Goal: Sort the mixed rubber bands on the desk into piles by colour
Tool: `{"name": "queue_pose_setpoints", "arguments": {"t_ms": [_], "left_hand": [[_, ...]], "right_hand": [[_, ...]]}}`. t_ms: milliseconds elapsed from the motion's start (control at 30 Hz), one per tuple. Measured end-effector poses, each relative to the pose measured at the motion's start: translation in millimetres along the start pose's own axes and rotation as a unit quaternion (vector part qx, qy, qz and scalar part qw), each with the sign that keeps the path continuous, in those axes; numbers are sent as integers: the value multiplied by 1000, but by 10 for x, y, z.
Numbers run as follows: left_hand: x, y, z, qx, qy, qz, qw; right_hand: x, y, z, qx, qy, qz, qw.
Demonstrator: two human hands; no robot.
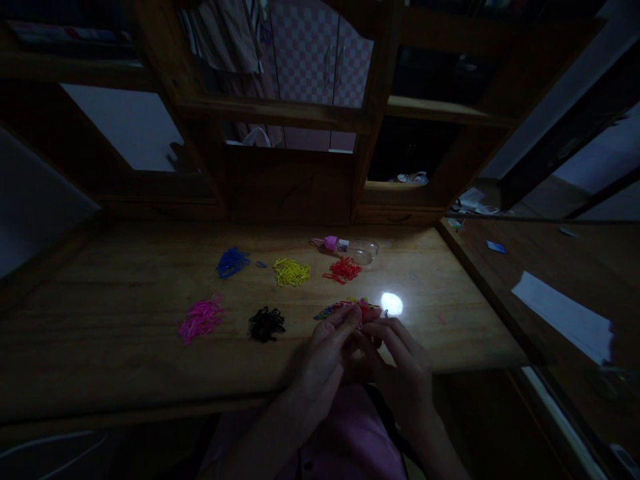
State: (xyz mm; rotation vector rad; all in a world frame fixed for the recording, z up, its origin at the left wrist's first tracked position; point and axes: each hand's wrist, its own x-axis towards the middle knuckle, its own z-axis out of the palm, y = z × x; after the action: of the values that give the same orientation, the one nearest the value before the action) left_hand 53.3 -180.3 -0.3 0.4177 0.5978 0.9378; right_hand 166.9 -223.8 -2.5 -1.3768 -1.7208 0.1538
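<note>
My left hand (325, 350) and my right hand (403, 357) meet at the table's front edge, fingertips pinched close together. Small red pieces (369, 312) show at the fingertips of my left hand; whatever my right fingers pinch is too small and hidden to make out. Just beyond lies a mixed-colour heap (330, 309) of small thin loops, partly covered by my left hand. Sorted piles of similar loops lie around: red (343, 269), yellow (291, 272), blue (232, 262), black (267, 324) and pink (201, 319). One single blue loop (261, 265) sits apart.
A clear bottle (364, 251) with a pink cap lies on its side behind the red pile. A bright spot of light (391, 304) falls right of the heap. Wooden shelving (290, 183) rises at the back. On the right-hand surface lies white paper (563, 317).
</note>
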Motion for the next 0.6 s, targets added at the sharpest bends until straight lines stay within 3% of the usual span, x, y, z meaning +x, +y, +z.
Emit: {"name": "queue_pose_setpoints", "arguments": {"t_ms": [233,433,533,600], "left_hand": [[-38,29,5,71,22,25,997],[-68,-1,11,83,26,51,995],[9,207,-31,94,23,47,994],[129,438,-69,157,17,72,985]], "right_hand": [[38,-76,-62,53,-28,79,995],[21,-18,-50,84,-41,105,990],[17,20,-74,79,-47,111,990],[28,48,-102,77,-39,117,989]]}}
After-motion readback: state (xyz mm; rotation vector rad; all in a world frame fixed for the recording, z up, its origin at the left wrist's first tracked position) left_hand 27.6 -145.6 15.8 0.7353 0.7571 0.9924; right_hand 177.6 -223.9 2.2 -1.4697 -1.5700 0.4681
